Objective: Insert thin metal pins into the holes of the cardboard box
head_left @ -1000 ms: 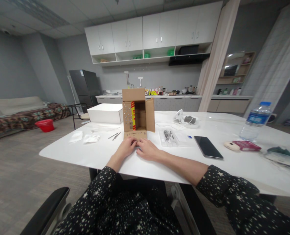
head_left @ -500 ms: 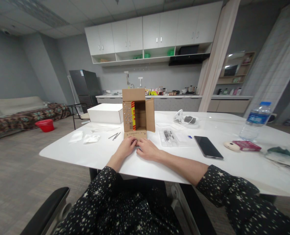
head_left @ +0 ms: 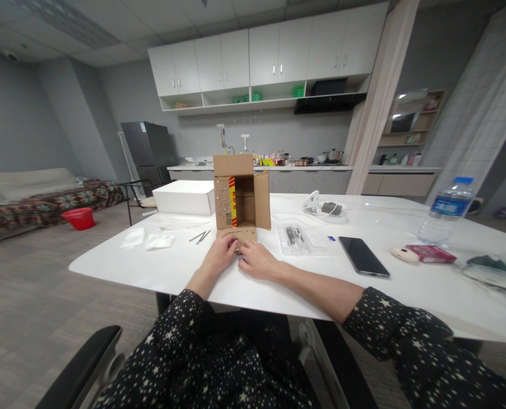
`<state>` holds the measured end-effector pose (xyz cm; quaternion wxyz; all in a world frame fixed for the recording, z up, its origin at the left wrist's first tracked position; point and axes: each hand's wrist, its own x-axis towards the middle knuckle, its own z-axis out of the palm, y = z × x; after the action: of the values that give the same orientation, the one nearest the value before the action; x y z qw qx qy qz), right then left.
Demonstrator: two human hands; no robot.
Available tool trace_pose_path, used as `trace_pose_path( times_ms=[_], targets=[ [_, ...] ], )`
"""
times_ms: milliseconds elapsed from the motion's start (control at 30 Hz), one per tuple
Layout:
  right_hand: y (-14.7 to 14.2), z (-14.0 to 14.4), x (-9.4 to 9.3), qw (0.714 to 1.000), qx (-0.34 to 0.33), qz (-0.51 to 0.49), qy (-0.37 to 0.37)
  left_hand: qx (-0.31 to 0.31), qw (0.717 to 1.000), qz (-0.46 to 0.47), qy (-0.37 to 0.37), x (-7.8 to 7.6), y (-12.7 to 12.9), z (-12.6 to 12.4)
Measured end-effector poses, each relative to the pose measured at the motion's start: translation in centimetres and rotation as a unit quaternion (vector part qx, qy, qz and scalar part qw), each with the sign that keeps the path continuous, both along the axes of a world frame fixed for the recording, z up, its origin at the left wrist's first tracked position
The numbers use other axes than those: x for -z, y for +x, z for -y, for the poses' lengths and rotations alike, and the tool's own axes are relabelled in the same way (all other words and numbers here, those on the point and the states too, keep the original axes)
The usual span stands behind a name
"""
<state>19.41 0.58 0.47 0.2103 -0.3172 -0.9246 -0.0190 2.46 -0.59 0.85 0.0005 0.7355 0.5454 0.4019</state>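
The cardboard box (head_left: 241, 193) stands on the worktop (head_left: 185, 267), open side and lower flap toward the person. The left hand (head_left: 221, 254) curls its fingers onto that flap; the right hand (head_left: 253, 258) lies flat just before it, seemingly over something small I cannot make out. Steady fingertip pressure should suit. Right of the box lie a clear tray (head_left: 294, 238) and phone (head_left: 363, 256); tweezers (head_left: 199, 236) lie left.

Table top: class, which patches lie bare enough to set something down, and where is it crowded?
Bare: the near-left corner of the table, before the white wrappers; also between the phone and water bottle. Crowded: around the cardboard box, where the left hand and right hand rest.
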Motion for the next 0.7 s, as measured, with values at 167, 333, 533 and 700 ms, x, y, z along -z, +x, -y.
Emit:
trace_pose_path(
  times_ms=[167, 333, 533, 700],
  targets=[
    [-0.02, 0.11, -0.16, 1.0, 0.003, 0.006, 0.004, -0.005, 1.0, 0.005, 0.029, 0.39, -0.33, -0.46],
    [0.0, 0.14, -0.26, 1.0, -0.002, 0.006, 0.006, -0.014, 0.999, 0.016, 0.027, 0.75, -0.6, -0.81],
    [-0.06, -0.05, -0.06, 1.0, -0.004, 0.006, 0.014, -0.018, 1.0, 0.019, 0.009, 0.69, -0.6, -0.76],
    [-0.04, 0.0, -0.1, 1.0, -0.002, 0.004, 0.012, -0.016, 0.999, 0.036, 0.02, 0.29, -0.41, -0.43]
  ],
)
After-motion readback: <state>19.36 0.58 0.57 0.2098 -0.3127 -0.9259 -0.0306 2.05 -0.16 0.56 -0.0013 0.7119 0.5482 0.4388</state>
